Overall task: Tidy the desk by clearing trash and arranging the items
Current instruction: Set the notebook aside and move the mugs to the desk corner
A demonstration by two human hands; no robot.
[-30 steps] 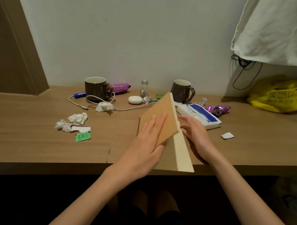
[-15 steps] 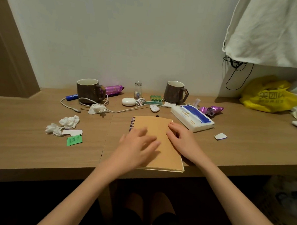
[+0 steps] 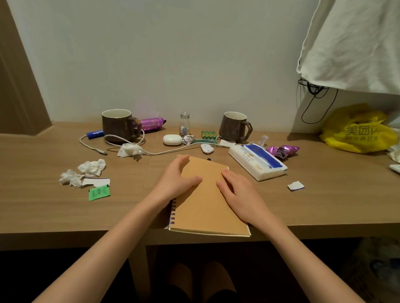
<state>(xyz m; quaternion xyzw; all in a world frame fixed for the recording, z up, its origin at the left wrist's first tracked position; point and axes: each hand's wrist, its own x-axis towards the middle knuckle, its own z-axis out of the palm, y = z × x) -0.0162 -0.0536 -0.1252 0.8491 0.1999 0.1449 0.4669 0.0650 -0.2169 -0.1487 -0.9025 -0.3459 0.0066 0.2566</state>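
Fingers (image 3: 181,165) of my left hand (image 3: 173,182): straight, relaxed, flat on the closed spiral notebook (image 3: 205,206). Right hand (image 3: 239,194): likewise, pressing the cover. Notebook: front-centre of desk (image 3: 31,203), at its edge. Step: squaring it up. Next, probably: collecting crumpled tissues (image 3: 91,167).

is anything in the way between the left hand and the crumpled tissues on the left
Nothing visible: only bare desk lies between the left hand and the tissues. The green packet sits beside them, nearer the front edge.
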